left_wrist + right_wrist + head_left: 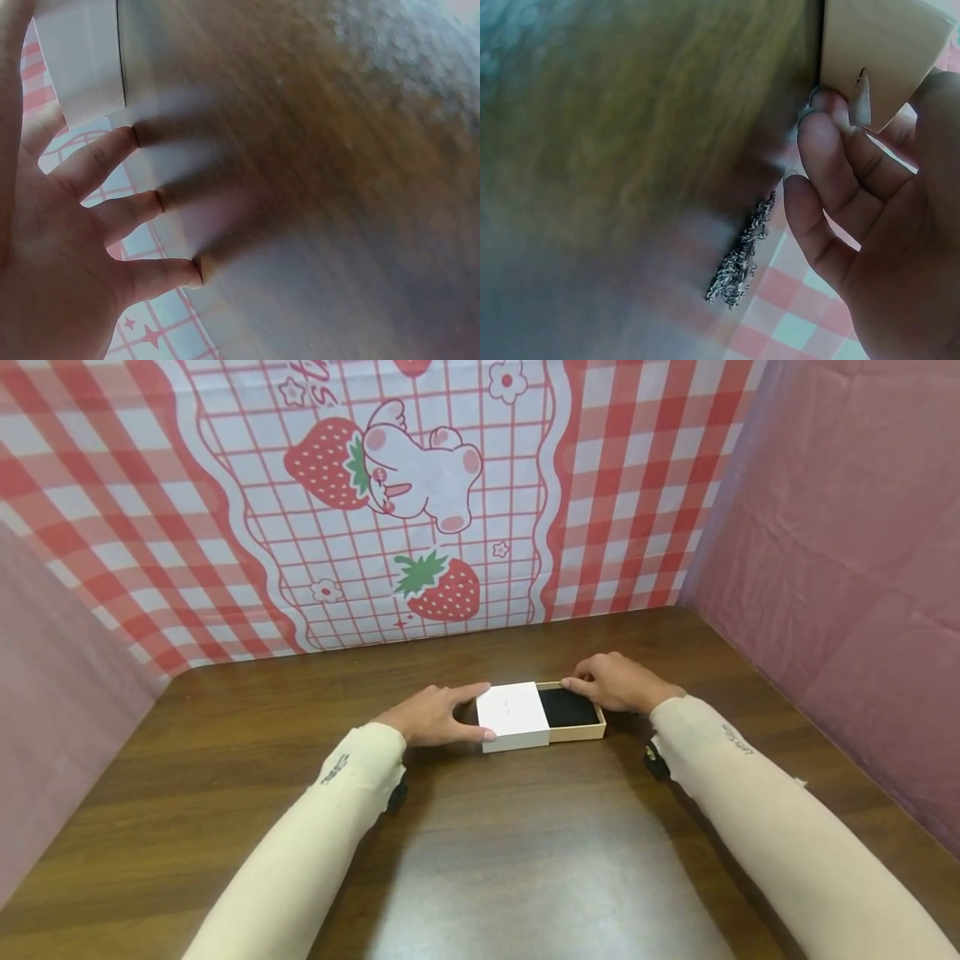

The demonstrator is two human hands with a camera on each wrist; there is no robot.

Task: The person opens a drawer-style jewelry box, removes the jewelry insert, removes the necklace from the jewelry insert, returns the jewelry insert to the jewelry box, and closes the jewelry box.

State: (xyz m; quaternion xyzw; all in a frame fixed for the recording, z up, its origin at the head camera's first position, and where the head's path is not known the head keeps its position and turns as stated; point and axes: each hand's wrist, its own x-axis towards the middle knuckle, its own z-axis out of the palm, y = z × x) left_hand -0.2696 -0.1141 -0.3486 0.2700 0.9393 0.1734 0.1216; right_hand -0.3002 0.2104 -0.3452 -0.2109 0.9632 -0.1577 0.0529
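A small white box sleeve [512, 710] lies on the table, with its tan drawer [576, 734] slid partway out to the right. Inside the drawer is a flat black item [567, 707], partly covered by the sleeve. My left hand [431, 717] holds the sleeve from its left, thumb at the front edge and index finger at the back; the other fingers [112, 217] are spread against the tabletop. My right hand [621, 683] grips the drawer's far right corner, thumb over the rim and fingers curled behind. A pale tab [861, 101] sticks out from the drawer's end wall.
A silvery, tangled chain-like strip [742, 259] shows beside the right fingers in the right wrist view. The brown wood-grain table [480, 835] meets a red-checked strawberry cloth [622, 485] at the back. Pink cloth [840, 543] hangs at the right side.
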